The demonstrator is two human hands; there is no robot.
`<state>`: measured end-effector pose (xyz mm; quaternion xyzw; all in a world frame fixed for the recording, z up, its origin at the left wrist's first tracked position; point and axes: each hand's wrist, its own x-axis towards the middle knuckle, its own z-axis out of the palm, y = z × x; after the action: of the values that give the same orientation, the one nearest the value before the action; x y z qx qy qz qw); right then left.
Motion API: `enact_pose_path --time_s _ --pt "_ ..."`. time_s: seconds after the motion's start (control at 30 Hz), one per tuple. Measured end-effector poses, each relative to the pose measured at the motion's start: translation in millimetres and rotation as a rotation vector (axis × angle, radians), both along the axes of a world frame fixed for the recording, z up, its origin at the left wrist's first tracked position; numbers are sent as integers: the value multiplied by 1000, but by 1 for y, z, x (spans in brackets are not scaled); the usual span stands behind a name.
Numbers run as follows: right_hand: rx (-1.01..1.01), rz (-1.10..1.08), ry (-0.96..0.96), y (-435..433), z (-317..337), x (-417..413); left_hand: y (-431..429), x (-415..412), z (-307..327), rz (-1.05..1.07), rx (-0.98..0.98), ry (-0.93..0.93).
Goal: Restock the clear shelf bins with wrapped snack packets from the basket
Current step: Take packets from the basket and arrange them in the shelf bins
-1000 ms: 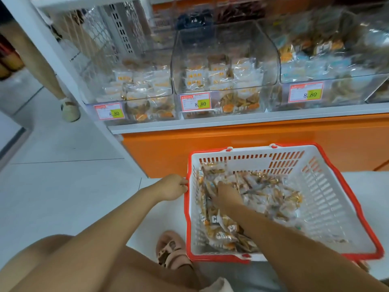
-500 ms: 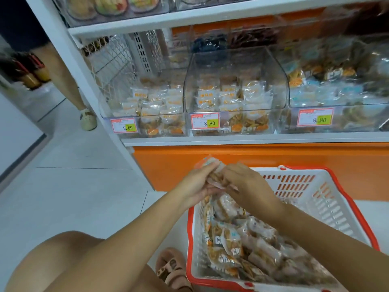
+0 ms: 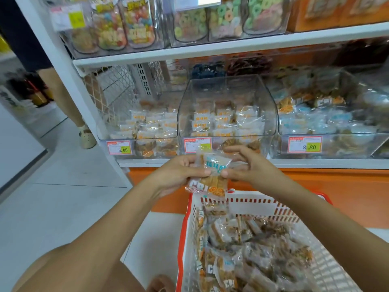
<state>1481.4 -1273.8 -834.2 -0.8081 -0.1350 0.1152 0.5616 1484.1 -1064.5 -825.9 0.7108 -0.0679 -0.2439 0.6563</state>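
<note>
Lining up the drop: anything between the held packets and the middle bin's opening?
Nothing loose. Only the low front wall of the middle bin, behind the packets held by left hand and right hand; the opening above looks free.

Cut off, covered or blurred

The basket [image 3: 185,239] runs out past the bottom and right edges. The packets [image 3: 212,171] pinched between the left hand [image 3: 179,173] and the right hand [image 3: 250,165] overlap, so their count cannot be told. They cover part of the middle price tag [image 3: 192,144], whose print is unreadable. The right bin [image 3: 336,123] is smeared with blur. A bystander's leg [image 3: 63,98] is cut off by the top edge, and a sandal [image 3: 161,283] by the bottom edge.
</note>
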Motion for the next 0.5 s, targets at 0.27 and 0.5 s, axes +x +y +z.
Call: enact_pose_path --time_s 0.27,0.5 --pt "145 -85 52 4 6 20 -10 11 -2 23 90 -55" --pt "401 -192 209 -7 20 33 -9 27 14 227 44 -165"
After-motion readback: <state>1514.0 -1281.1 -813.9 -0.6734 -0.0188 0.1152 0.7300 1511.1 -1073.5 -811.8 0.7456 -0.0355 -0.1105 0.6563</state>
